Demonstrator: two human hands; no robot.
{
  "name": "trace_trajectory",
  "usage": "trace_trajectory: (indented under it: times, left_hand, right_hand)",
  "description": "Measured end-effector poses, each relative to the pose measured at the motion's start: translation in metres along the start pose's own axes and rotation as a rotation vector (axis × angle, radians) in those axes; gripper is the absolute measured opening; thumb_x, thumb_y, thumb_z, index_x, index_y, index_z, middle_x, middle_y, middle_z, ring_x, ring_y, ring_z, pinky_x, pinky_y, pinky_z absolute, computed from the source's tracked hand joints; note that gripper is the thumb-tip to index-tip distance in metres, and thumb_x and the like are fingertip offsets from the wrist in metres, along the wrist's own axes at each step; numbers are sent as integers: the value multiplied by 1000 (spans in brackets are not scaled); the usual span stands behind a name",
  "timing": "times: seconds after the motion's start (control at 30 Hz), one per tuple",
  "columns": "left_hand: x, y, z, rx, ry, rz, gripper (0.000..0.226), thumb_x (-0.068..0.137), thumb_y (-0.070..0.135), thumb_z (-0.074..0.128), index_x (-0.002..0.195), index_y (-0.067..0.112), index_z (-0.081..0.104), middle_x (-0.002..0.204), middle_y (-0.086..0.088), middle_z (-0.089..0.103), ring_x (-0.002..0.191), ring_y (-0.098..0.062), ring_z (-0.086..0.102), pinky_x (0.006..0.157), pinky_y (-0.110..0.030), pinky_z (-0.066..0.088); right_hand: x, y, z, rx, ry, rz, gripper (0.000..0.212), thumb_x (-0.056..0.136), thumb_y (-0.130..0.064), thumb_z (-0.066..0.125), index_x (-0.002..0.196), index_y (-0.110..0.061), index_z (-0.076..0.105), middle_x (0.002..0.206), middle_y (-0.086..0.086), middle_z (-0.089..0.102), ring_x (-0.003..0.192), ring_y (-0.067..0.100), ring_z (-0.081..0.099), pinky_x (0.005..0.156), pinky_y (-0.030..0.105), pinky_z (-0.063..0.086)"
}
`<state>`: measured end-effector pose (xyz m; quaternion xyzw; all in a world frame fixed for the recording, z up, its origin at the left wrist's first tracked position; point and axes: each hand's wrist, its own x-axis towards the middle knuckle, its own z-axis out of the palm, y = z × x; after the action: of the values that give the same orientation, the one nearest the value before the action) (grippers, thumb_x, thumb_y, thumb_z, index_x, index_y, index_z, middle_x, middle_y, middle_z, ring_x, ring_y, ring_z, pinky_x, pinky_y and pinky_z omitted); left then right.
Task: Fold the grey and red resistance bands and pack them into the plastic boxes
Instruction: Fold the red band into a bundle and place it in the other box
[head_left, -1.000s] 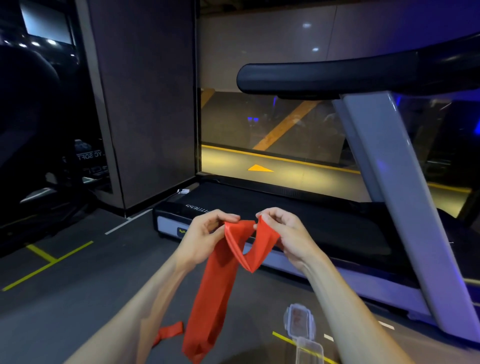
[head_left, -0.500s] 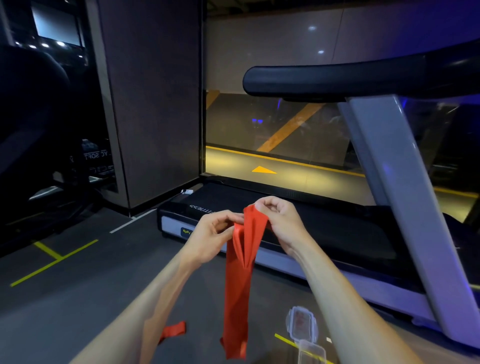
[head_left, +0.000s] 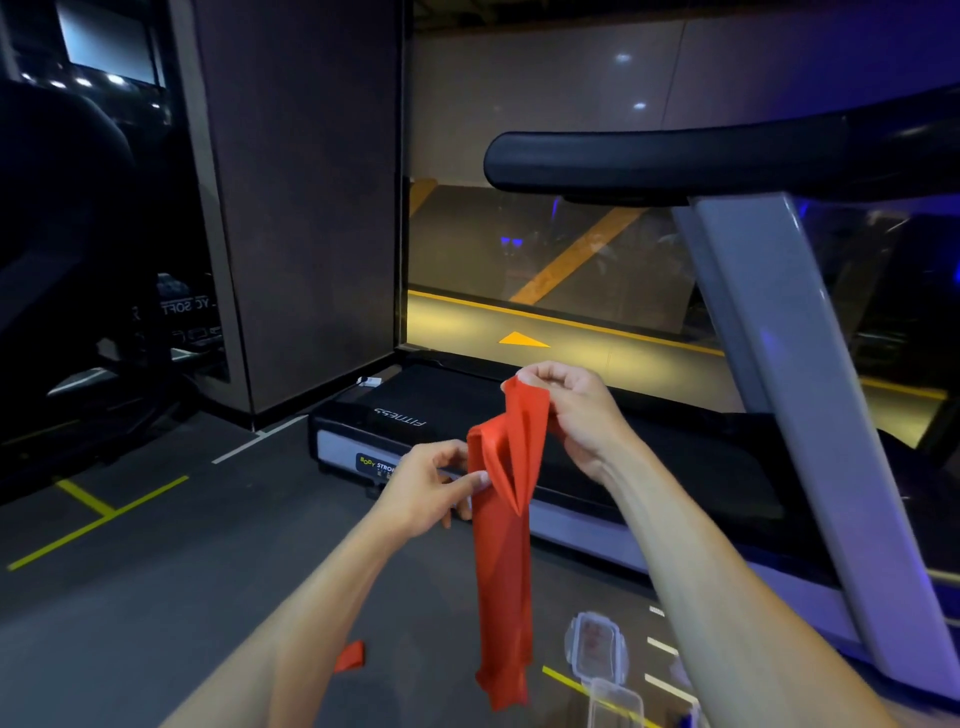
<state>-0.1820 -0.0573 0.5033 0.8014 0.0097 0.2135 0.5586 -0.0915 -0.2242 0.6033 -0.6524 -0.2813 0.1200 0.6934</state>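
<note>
Above the grey gym floor (head_left: 156, 597), the right hand (head_left: 576, 410) pinches the top of the red resistance band (head_left: 506, 545), which hangs doubled straight down. Lower and to its left, the left hand (head_left: 426, 488) grips the band's edge between thumb and fingers. Below, a clear plastic box (head_left: 615, 701) and its lid (head_left: 597, 647) lie on the floor beside the treadmill (head_left: 649, 452).
</note>
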Motion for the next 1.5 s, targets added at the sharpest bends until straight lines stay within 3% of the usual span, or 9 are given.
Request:
trace_trajectory:
  times: [0.17, 0.3, 0.43, 0.7, 0.77, 0.87, 1.03, 1.23, 1.5]
  left_hand:
    - [-8, -22, 10, 66, 90, -39, 25, 84, 31, 83, 96, 21, 64, 87, 8, 70, 55, -10, 57, 52, -24, 44]
    - [-20, -41, 24, -99, 77, -66, 34, 82, 39, 81, 79, 10, 62, 71, 7, 65, 64, -10, 55, 65, -29, 44]
    - [-26, -50, 30, -125, 221, -74, 44, 71, 55, 80, 70, 17, 57, 62, 7, 57, 60, -11, 48, 62, -30, 40]
    - [-29, -40, 19, -103, 163, -46, 40, 77, 38, 86, 106, 20, 65, 66, 11, 57, 66, -8, 55, 69, -26, 48]
    - [-26, -38, 15, -20, 144, -11, 16, 84, 24, 84, 92, 23, 70, 64, 11, 54, 62, -4, 51, 66, -22, 44]
    - [-23, -37, 11, 187, 220, 26, 25, 82, 20, 85, 69, 15, 64, 66, 7, 53, 58, -2, 46, 59, -17, 38]
    - [-13, -42, 7, 313, 188, -51, 28, 78, 25, 86, 78, 12, 61, 71, 0, 69, 58, -3, 55, 64, -29, 50]
    - [-2, -45, 1, 507, 68, -41, 24, 83, 30, 80, 104, 23, 74, 91, 7, 74, 81, -13, 67, 80, -36, 56]
    - [2, -50, 10, 457, 77, -208, 7, 90, 26, 72, 87, 30, 68, 89, 8, 69, 85, -12, 65, 81, -29, 54]
  right_hand:
    - [4, -1, -2, 23, 73, 23, 23, 98, -13, 66, 107, 8, 68, 104, 28, 72, 78, 21, 65, 73, 30, 55]
    - [3, 1, 5, 20, 77, 27, 10, 98, -9, 66, 95, -2, 71, 91, 22, 73, 79, 24, 63, 79, 37, 54]
    - [2, 6, 9, -18, 86, 33, 10, 98, -12, 66, 95, -5, 72, 85, 11, 71, 78, 22, 64, 82, 38, 56]
    - [-5, 1, 9, -16, 21, 78, 10, 99, -11, 65, 94, -5, 71, 93, 16, 73, 78, 22, 68, 75, 34, 59]
    - [-6, -3, 9, -14, 1, 86, 10, 99, -10, 64, 94, -5, 70, 93, 16, 72, 77, 21, 67, 73, 32, 59]
    - [-7, -8, 11, 0, -12, 90, 8, 100, -8, 63, 95, -4, 69, 85, 12, 70, 70, 17, 65, 67, 28, 57]
    - [-7, -16, 12, 17, 2, 99, 6, 98, -6, 64, 95, -3, 69, 88, 17, 69, 74, 21, 63, 67, 28, 56]
    - [-6, -24, 7, 21, 29, 113, 8, 95, -2, 65, 101, 1, 70, 93, 19, 69, 74, 21, 64, 65, 28, 56]
    - [-7, -28, -2, 16, 51, 92, 8, 97, -5, 65, 91, -5, 70, 75, 6, 70, 67, 15, 66, 73, 36, 57]
